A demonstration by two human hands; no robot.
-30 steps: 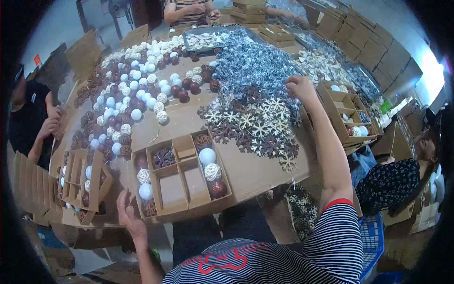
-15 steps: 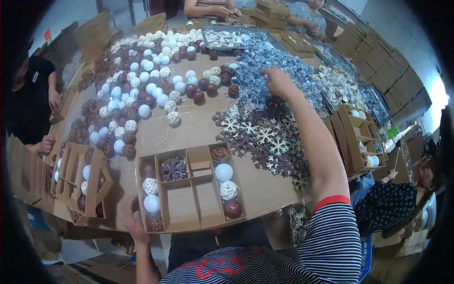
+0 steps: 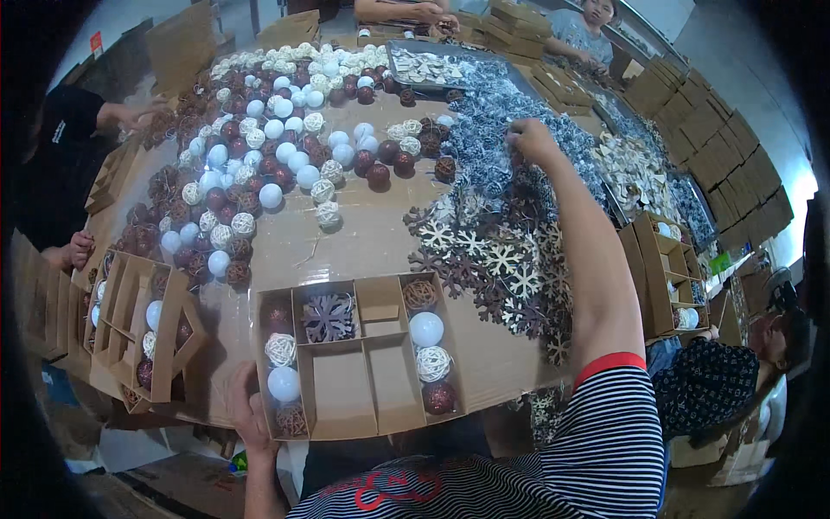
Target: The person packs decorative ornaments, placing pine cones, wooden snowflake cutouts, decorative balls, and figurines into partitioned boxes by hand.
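My left hand [image 3: 251,411] is resting against the near left corner of the divided cardboard box [image 3: 341,396], its fingers lying along the outer wall — gripping or not, I cannot tell. My right hand [image 3: 530,143] is hovering past the box's far right corner, fingers bending over the silvery pile [image 3: 486,125] — pinching anything, I cannot tell. Wooden snowflakes [image 3: 523,281] are lying between.

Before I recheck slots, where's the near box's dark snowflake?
Left of centre in the head view, the snowflake is in the box, right of its leftmost balls.
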